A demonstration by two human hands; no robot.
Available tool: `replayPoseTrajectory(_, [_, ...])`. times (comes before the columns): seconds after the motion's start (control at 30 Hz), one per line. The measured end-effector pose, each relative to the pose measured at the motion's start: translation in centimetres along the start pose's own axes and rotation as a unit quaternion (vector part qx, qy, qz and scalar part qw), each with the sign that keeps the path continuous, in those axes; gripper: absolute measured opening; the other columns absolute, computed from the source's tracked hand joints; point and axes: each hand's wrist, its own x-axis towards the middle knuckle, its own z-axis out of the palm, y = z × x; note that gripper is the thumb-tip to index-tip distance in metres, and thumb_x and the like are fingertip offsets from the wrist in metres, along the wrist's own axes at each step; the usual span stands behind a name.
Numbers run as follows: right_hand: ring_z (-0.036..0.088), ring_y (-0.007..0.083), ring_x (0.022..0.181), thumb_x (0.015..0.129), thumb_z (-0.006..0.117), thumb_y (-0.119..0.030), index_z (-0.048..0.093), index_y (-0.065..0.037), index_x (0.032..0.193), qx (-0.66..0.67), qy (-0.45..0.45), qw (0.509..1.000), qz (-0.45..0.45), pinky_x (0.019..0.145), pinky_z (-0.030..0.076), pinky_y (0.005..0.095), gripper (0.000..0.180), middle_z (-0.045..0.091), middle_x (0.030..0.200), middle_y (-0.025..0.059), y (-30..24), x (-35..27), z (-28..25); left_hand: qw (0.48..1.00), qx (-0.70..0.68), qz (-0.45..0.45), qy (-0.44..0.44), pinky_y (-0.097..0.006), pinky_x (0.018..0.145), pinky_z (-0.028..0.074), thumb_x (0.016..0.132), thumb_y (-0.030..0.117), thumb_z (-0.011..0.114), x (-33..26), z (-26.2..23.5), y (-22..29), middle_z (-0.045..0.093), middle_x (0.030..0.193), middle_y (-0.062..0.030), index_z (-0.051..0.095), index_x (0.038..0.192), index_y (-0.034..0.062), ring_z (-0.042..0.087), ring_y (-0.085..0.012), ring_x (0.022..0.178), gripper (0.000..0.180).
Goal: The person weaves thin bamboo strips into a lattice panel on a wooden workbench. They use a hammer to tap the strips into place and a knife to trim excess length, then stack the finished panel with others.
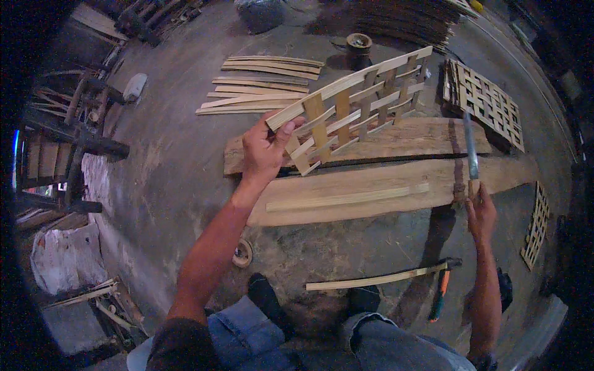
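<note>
My left hand [265, 147] grips one corner of a woven bamboo lattice panel [354, 115], holding it tilted above two wooden planks. The thumb presses on the panel's long edge strip, and its far end rises to the right. In my right hand [480, 213] is a knife [472, 154] with a wooden handle, its long blade pointing up and away, apart from the panel. Beneath the panel, a single bamboo strip [346, 198] lies along the nearer plank [383, 176]. The farther plank [445, 133] is partly hidden by the panel.
Several loose bamboo strips [260, 86] lie at the far left. Finished-looking lattice panels [495, 108] are stacked at right; another panel [536, 226] lies nearer. By my feet are a hammer [443, 287] and a strip [371, 279]. A round bowl [359, 43] stands beyond.
</note>
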Motion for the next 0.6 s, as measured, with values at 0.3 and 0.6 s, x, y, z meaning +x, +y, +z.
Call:
replayPoseTrajectory(0.3, [0.059,0.0369,0.115,0.081,0.071,-0.009,0.049,-0.001,0.137,0.002,0.059,0.998,-0.023,0.097,0.048,0.0431,0.061,0.06,0.125,0.0204,-7.8,0.0,-0.6,0.997,0.046,-0.042,-0.035,-0.028,0.082,0.053,0.097,0.022,0.061,-1.4,0.2,2.1,0.073,0.103,-0.0109,0.061,0.115,-0.0022,0.067,-0.0132,0.095,0.031])
replayPoseTrajectory(0.6, [0.065,0.0327,0.092,0.077,0.072,-0.009,0.049,-0.003,0.139,0.153,-0.093,0.959,-0.22,0.081,0.053,0.0395,0.067,0.062,0.111,0.0196,-26.0,-0.3,-7.2,0.996,0.086,0.03,-0.017,-0.028,0.08,0.054,0.097,0.02,0.062,-1.8,0.5,1.7,0.073,0.1,-0.0103,0.061,0.115,-0.0015,0.068,-0.0138,0.094,0.028])
